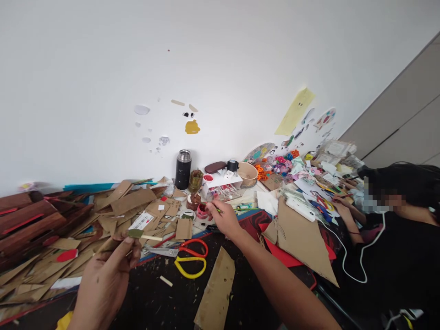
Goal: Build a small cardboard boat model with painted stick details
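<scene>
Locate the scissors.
In the head view, the scissors lie below and left of centre, between the left hand and the right hand, beside a long cardboard strip.

Black on the desk at its near edge. Orange and yellow on the handles of the scissors. Olive green on the held piece, cream on the stick beside it. Pink outside, dark red inside the small pot. Toward the left edge, red-brown on the stacked pieces, black bars on the white label. At the far edge, black with a silver rim on the flask.
</scene>
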The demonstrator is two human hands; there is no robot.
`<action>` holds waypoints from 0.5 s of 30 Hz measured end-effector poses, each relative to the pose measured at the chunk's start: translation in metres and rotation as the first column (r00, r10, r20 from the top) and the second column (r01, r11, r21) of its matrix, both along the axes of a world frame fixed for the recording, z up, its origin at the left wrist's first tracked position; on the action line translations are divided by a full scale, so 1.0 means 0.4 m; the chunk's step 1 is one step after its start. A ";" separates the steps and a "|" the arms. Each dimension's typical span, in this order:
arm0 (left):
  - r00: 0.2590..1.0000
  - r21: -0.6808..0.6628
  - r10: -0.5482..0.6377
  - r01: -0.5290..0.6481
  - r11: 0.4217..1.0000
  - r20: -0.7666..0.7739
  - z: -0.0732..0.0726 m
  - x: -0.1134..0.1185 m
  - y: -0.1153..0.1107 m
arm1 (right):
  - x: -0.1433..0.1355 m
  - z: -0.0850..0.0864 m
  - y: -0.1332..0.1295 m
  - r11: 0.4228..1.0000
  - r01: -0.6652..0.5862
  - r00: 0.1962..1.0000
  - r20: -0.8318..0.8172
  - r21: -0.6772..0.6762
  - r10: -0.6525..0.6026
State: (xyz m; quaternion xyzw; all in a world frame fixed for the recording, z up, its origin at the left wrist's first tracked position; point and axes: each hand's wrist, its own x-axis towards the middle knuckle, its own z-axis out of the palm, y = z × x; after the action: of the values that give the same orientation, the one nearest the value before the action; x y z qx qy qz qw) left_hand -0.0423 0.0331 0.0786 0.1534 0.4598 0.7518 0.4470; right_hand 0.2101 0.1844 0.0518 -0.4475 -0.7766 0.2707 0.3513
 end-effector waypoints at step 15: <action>0.999 -0.021 -0.004 0.005 1.000 0.033 -0.023 -0.001 0.005 | -0.001 -0.006 -0.015 0.996 -0.025 0.995 0.098 0.083 0.017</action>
State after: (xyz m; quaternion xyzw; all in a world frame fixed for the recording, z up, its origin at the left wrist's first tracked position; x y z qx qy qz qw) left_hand -0.0428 0.0350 0.0693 0.1371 0.4597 0.7485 0.4579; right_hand 0.2096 0.1785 0.0494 -0.4368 -0.8081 0.2194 0.3286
